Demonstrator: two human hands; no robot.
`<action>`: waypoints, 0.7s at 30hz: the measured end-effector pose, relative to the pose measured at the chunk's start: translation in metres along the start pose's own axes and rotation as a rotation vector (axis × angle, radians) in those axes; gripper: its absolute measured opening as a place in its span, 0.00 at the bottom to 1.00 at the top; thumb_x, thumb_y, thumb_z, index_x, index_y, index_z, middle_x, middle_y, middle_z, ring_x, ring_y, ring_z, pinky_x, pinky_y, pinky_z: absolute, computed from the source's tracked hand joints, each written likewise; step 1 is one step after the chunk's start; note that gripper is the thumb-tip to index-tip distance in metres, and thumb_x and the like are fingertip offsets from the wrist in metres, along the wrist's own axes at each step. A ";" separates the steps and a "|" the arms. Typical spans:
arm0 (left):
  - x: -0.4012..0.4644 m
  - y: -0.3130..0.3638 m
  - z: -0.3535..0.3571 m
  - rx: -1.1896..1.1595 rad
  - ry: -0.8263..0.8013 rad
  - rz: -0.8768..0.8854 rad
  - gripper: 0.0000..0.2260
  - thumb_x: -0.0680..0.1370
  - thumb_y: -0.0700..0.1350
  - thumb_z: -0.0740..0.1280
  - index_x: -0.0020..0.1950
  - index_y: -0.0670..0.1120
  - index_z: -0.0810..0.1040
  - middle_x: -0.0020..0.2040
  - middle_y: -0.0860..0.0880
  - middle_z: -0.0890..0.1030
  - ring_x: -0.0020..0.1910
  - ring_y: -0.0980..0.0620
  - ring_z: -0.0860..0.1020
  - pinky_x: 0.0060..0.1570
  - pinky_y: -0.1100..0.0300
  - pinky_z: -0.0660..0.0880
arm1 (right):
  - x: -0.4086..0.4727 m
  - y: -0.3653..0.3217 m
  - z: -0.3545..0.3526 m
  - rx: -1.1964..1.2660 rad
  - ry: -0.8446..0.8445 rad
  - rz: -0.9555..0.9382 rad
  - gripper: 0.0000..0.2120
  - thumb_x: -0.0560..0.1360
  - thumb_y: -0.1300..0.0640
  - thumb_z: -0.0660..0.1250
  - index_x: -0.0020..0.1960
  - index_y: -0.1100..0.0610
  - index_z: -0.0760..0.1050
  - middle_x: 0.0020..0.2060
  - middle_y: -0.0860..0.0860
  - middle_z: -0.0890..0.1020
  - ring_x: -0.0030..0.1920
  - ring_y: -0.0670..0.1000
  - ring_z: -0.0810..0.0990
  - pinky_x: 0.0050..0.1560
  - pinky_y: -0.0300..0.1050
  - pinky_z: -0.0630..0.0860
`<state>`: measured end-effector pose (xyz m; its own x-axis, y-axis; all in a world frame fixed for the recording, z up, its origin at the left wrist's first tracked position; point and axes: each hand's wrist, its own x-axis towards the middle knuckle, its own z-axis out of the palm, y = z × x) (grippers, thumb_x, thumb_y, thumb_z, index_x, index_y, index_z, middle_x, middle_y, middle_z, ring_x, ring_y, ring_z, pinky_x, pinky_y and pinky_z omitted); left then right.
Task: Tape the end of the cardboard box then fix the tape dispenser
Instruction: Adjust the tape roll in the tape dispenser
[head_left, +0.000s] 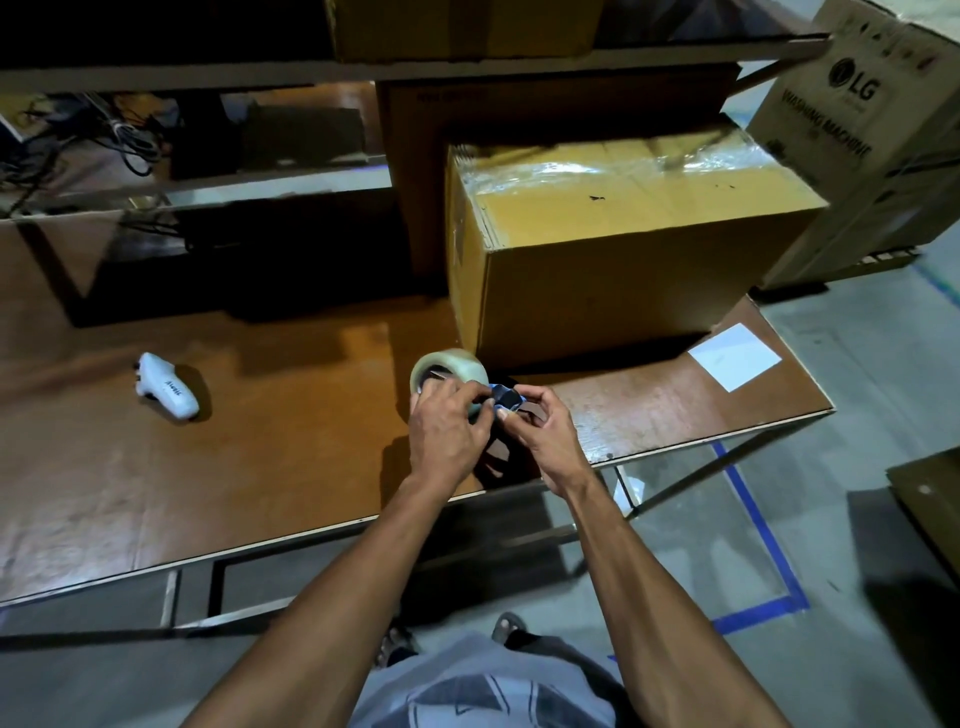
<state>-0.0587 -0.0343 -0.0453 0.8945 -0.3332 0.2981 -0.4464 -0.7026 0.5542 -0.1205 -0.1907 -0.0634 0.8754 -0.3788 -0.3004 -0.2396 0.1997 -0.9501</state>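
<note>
**Both hands on the tape dispenser at the table's near edge**

A white handheld device (167, 385) lies far left on the brown table (260, 467), well apart from the work. Near the front edge, the left hand (448, 435) curls its fingers around the clear tape roll (450, 370) of the tape dispenser (501, 401). The right hand (546, 432) pinches the dispenser's blue part between thumb and fingertips. Just behind stands the cardboard box (623, 254), clear tape across its top. A white paper sheet (734, 355) lies at right.

Three cardboard boxes (623, 244), one tape dispenser (457, 384), one white device (167, 385), two hands (449, 431)
</note>
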 end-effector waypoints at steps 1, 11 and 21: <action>0.000 0.000 -0.001 0.015 -0.004 0.001 0.09 0.81 0.53 0.72 0.59 0.52 0.85 0.49 0.50 0.82 0.52 0.49 0.75 0.53 0.50 0.71 | 0.000 0.000 0.000 -0.001 -0.001 -0.001 0.22 0.74 0.59 0.80 0.65 0.52 0.78 0.62 0.52 0.84 0.65 0.57 0.83 0.67 0.62 0.80; 0.005 0.011 -0.003 0.038 -0.004 -0.042 0.07 0.82 0.53 0.70 0.54 0.51 0.80 0.45 0.51 0.77 0.49 0.48 0.76 0.50 0.49 0.76 | 0.001 -0.004 0.001 -0.065 -0.035 -0.023 0.22 0.76 0.59 0.79 0.67 0.50 0.76 0.64 0.53 0.83 0.65 0.52 0.82 0.57 0.45 0.84; 0.014 0.017 0.007 -0.187 0.002 -0.305 0.07 0.80 0.51 0.74 0.55 0.50 0.85 0.57 0.52 0.72 0.60 0.49 0.73 0.61 0.50 0.68 | 0.008 -0.018 -0.004 -0.190 -0.101 -0.070 0.27 0.79 0.61 0.75 0.75 0.55 0.72 0.66 0.48 0.78 0.59 0.30 0.80 0.51 0.26 0.77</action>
<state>-0.0538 -0.0547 -0.0372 0.9874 -0.1239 0.0984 -0.1554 -0.6419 0.7509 -0.1115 -0.2012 -0.0492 0.9279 -0.2917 -0.2323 -0.2432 -0.0011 -0.9700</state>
